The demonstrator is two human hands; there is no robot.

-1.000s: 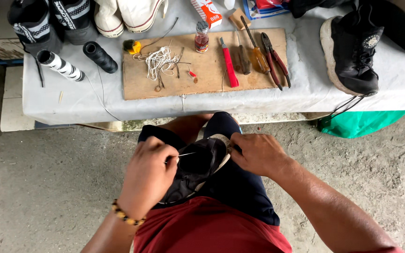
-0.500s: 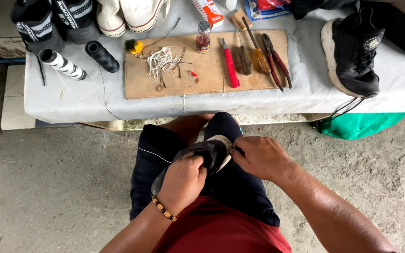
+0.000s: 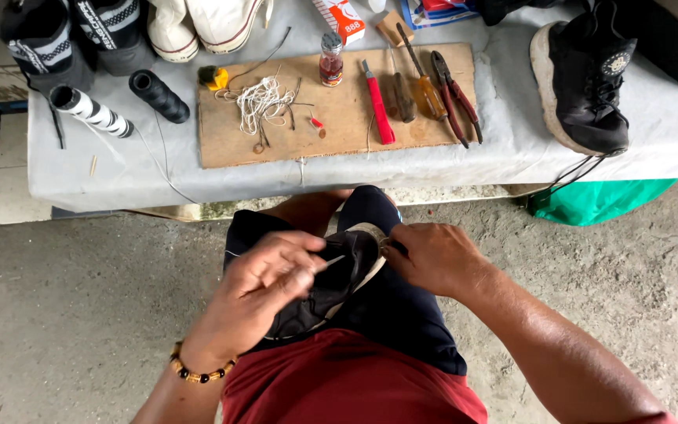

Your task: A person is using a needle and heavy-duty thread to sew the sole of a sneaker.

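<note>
Two hands work over a black shoe point(image 3: 331, 286) that rests on the person's lap, below the near edge of the desk point(image 3: 119, 177). At far left on the desk's grey cover lie a black-and-white striped thread spool point(image 3: 88, 111) and, just beside it, a black thread spool point(image 3: 158, 96). The left hand point(image 3: 264, 290), with a beaded bracelet point(image 3: 198, 371) at its wrist, has its grip pinched shut on a thin tool point(image 3: 331, 263), whether needle or awl I cannot tell, whose tip touches the shoe's upper. Further back a cardboard sheet point(image 3: 339, 118) carries a tangle of pale string point(image 3: 260, 100), a small bottle point(image 3: 331, 59), a red-handled knife point(image 3: 378, 104), a screwdriver point(image 3: 425, 82) and pliers point(image 3: 457, 98). The right hand point(image 3: 437, 257) has its grip closed on the shoe's pale sole edge near the toe. At far right a second black shoe point(image 3: 586, 78) lies on the desk, well apart from the hands.
</note>
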